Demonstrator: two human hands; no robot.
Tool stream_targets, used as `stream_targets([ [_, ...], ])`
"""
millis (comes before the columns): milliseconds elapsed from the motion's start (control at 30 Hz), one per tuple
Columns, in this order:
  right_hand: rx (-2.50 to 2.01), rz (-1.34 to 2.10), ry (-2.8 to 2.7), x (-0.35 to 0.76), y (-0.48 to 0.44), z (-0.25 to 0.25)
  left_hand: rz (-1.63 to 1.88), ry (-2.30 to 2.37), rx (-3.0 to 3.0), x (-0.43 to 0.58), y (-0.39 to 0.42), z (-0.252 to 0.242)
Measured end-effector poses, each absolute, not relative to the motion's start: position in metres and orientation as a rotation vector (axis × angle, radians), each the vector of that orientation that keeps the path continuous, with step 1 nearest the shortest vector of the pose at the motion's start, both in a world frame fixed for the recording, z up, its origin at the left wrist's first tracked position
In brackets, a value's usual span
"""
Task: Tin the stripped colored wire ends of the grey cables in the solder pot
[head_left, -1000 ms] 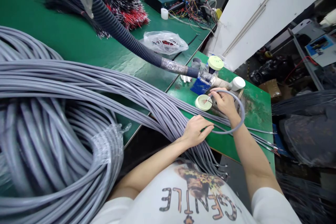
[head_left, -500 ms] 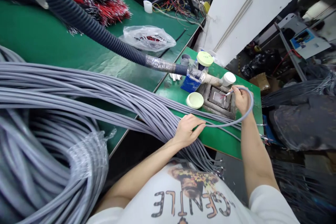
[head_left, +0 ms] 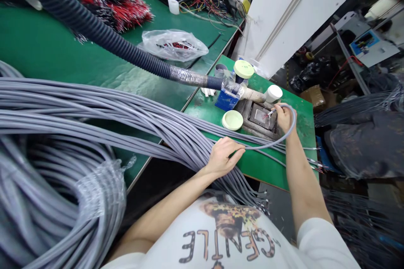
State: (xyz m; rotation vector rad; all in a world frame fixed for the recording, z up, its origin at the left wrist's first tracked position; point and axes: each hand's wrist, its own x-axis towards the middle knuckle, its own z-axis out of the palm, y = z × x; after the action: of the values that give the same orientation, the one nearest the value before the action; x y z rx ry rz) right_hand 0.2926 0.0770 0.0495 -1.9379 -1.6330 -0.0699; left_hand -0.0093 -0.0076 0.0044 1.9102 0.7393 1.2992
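One grey cable (head_left: 271, 144) runs in a loop between my two hands. My left hand (head_left: 224, 155) pinches it between thumb and fingers, just above the thick bundle of grey cables (head_left: 164, 128). Near the cable's end, my right hand (head_left: 285, 118) grips it with the fingertips. From that end, thin stripped wires (head_left: 267, 115) with reddish strands point at the shiny square surface of a solder pot (head_left: 260, 116). Whether the wire tips touch that surface I cannot tell. Beside the pot lies a shallow pale-green dish (head_left: 232, 120).
A ribbed dark hose (head_left: 126, 48) crosses above the bench to a pipe beside the pot. Around it stand a blue box (head_left: 226, 100), a yellow-lidded jar (head_left: 243, 69) and a white cup (head_left: 273, 93). A large cable coil (head_left: 101, 193) fills the lower left. A plastic bag (head_left: 173, 45) lies behind.
My right hand has moved slightly left, bringing the cable end and its wires further over the pot's surface. My left hand keeps its pinch. The whole view has shifted a little.
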Motion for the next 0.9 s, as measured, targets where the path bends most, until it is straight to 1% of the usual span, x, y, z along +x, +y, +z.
stream_targets([
  [133, -1.939, -0.053, -1.63, 0.287, 0.075, 0.052, 1.311, 0.737, 1.906, -0.009, -0.007, 0.005],
  [233, -1.862, -0.107, -1.632, 0.271, 0.056, 0.072, 1.305, 0.728, 1.878, -0.01, -0.006, 0.003],
  [367, -1.604, -0.172, -1.756, 0.23, 0.002, 0.109, 1.282, 0.706, 1.799, -0.01, -0.006, 0.003],
  [467, -1.37, -0.213, -2.007, 0.198, -0.042, 0.124, 1.202, 0.673, 1.654, -0.01, -0.007, 0.011],
  [567, -1.14, -0.267, -2.336, 0.175, -0.075, 0.125, 1.031, 0.581, 1.366, -0.008, -0.014, 0.022],
  [700, -1.069, -0.273, -2.541, 0.161, -0.102, 0.117, 0.832, 0.47, 1.082, -0.007, -0.027, 0.032],
  [900, -1.083, -0.187, -2.565, 0.163, -0.126, 0.111, 0.841, 0.382, 1.086, -0.01, -0.038, 0.037],
])
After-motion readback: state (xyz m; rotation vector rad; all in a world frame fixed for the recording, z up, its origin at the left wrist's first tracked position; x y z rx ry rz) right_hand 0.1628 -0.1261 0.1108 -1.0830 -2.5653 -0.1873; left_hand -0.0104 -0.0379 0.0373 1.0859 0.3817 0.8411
